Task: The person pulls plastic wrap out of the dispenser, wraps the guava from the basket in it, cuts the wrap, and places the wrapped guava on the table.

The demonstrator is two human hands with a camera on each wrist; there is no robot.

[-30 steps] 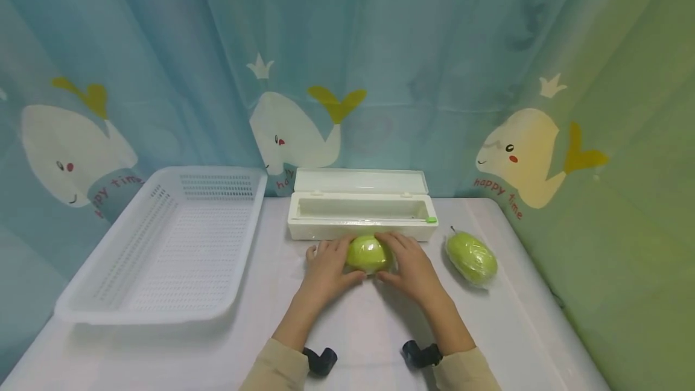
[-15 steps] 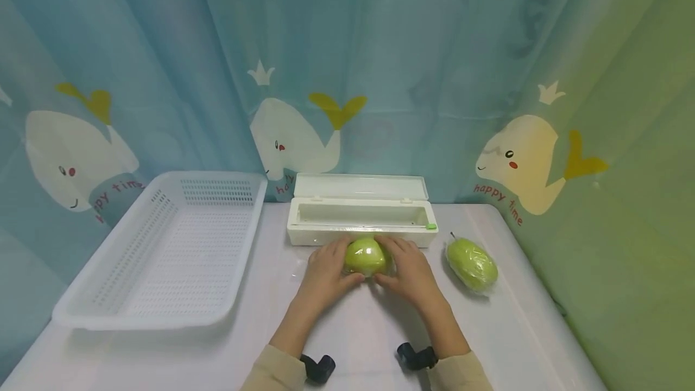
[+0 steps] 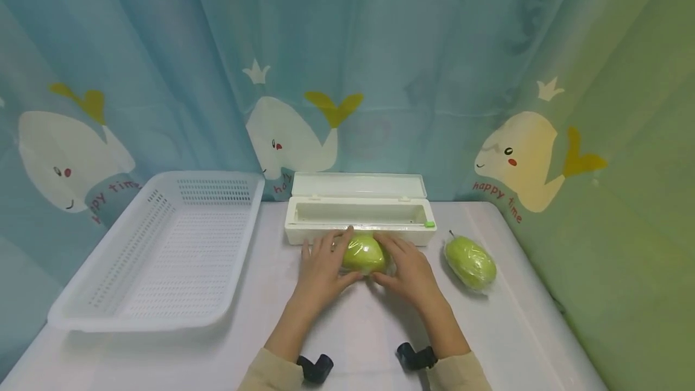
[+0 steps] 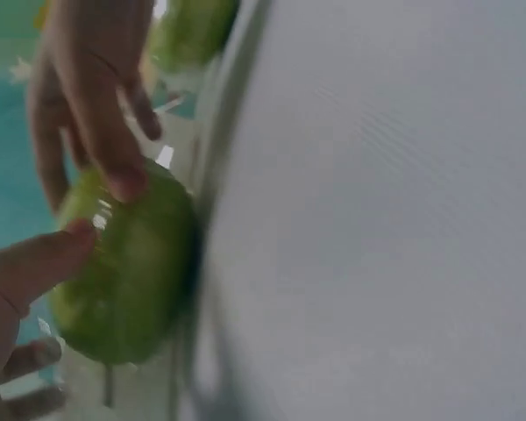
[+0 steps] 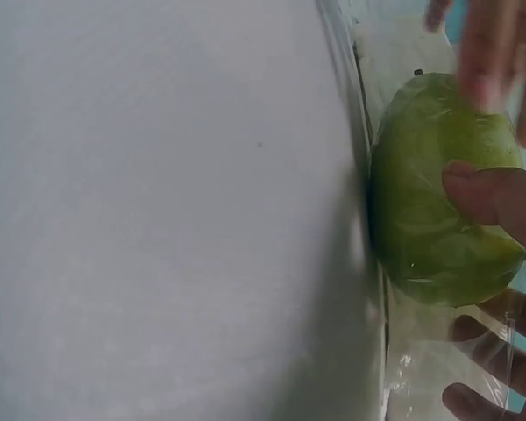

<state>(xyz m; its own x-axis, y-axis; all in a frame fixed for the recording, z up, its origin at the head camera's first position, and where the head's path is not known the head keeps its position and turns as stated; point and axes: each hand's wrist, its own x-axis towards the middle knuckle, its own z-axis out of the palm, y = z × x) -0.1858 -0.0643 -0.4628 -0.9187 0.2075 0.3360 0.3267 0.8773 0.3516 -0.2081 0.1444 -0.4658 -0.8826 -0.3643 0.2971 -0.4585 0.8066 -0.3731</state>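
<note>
A green pear in clear cling film lies on its side in front of a white cling-film dispenser. My left hand holds its left end, the thumb on the near side and the index finger over the top. On the right, my right hand curls round the other end; in the right wrist view its thumb presses the film-covered skin. Loose film spreads beyond the pear by the right fingers. Some fingertips behind the pear are hidden. A second film-wrapped pear lies to the right, untouched.
A white perforated plastic basket stands at the left of the white table. The dispenser's lid is raised, and a green slide cutter sits at its right end. A whale-print curtain hangs behind.
The left fingers have shifted and lifted a little over the pear, with the index finger farther forward. The right hand keeps its place, and the pear has barely moved.
</note>
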